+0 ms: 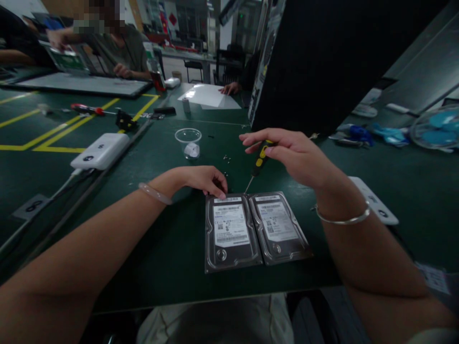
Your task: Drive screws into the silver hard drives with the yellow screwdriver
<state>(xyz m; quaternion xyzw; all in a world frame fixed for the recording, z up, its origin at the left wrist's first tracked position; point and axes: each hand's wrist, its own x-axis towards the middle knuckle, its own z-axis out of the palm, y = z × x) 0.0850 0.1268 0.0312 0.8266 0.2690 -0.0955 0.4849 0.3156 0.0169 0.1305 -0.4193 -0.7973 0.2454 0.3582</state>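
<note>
Hard drives, two of them, lie flat and label up near the front of the green worktop (161, 267), the left drive (240, 258) right against or just beside the right drive (287, 246). The right hand (299, 155) grasps the yellow-and-black screwdriver (263, 155) by its handle, the shaft slanting down to the drives' far edge, close to where they meet. The left hand (206, 180) is curled, its thumb at the left drive's far edge; whether it pinches anything, I cannot tell. The tip is small and dim, so its exact contact is uncertain.

With the shaft at that slant, the tip could slip off and scratch a casing or jab the nearby left fingers. Light steadying could let a drive skid across the smooth surface.

Small metal bits (226, 157), probably screws, lie loose beyond the left hand; a brushing knuckle could scatter them. Just past them stands a clear plastic cup (182, 147) with something white inside, easy to tip. A large black case (322, 57) looms behind the right hand and would limit reaching forward. White power strips sit to the left (102, 150) and right (376, 203).
</note>
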